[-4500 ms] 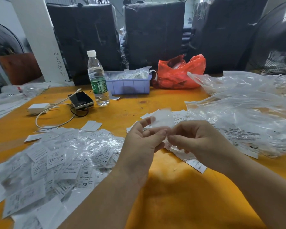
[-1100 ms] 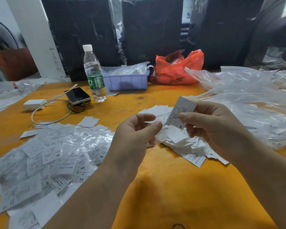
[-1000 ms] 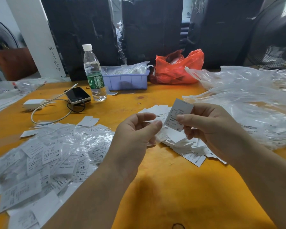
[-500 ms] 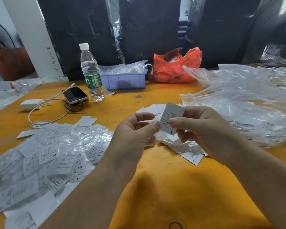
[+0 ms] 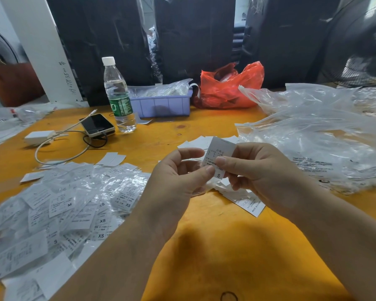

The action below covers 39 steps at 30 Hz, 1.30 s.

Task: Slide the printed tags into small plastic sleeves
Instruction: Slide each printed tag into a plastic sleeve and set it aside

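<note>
My right hand pinches a white printed tag marked S and holds it upright above the orange table. My left hand is beside it, with its thumb tip against the tag's lower edge. Its fingers are curled round a small clear plastic sleeve that shows only faintly. A heap of loose tags lies under my right hand. Several tags in sleeves are spread over the table at the left.
At the back stand a water bottle, a phone with a cable and white charger, a purple tray and a red bag. Large clear plastic bags cover the right side. A fan stands far right.
My right hand has brought the S tag leftwards and down until it meets my left thumb. My left hand has hardly moved.
</note>
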Available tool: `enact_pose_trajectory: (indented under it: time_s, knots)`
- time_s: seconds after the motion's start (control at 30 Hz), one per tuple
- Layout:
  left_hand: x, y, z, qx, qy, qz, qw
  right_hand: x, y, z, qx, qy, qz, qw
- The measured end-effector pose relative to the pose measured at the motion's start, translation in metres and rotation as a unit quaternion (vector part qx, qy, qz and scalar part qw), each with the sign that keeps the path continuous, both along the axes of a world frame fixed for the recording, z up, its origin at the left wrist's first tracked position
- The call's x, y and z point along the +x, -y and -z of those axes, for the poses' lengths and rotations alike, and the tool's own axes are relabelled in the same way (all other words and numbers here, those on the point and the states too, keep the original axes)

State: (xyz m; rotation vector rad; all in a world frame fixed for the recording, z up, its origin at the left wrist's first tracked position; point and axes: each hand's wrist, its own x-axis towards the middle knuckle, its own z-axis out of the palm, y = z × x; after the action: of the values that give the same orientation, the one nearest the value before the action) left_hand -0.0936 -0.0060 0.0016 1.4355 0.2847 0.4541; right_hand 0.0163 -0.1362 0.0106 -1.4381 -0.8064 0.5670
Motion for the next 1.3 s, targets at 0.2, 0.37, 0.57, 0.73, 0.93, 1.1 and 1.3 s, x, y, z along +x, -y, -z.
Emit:
enact_pose_trajectory:
  time_s: [0.2,0.37,0.57,0.73,0.93,1.1,1.3]
  knots:
    - [-0.002,0.004,-0.001,0.013,0.008,-0.001,1.000,-0.002,0.000,0.000,0.009,0.007,0.014,1.000]
    - [-0.001,0.003,0.001,0.012,0.005,0.010,1.000,-0.001,-0.001,0.003,0.015,0.010,0.023,1.000]
    - [-0.001,0.002,-0.001,0.002,0.008,-0.003,1.000,-0.001,-0.002,0.003,0.009,-0.011,-0.010,1.000]
    - [-0.002,0.001,-0.002,-0.006,0.006,-0.009,1.000,0.001,0.000,0.000,-0.009,-0.016,-0.043,0.999]
    - [-0.001,-0.002,-0.002,-0.010,-0.004,-0.005,1.000,0.004,0.006,-0.007,0.003,0.006,0.002,1.000]
    - [-0.002,-0.001,-0.003,-0.014,0.014,-0.011,1.000,0.003,0.005,-0.010,-0.023,0.034,0.014,0.999]
    - [-0.003,-0.003,-0.004,0.002,0.017,-0.012,1.000,0.005,0.010,-0.012,-0.108,0.063,-0.043,0.991]
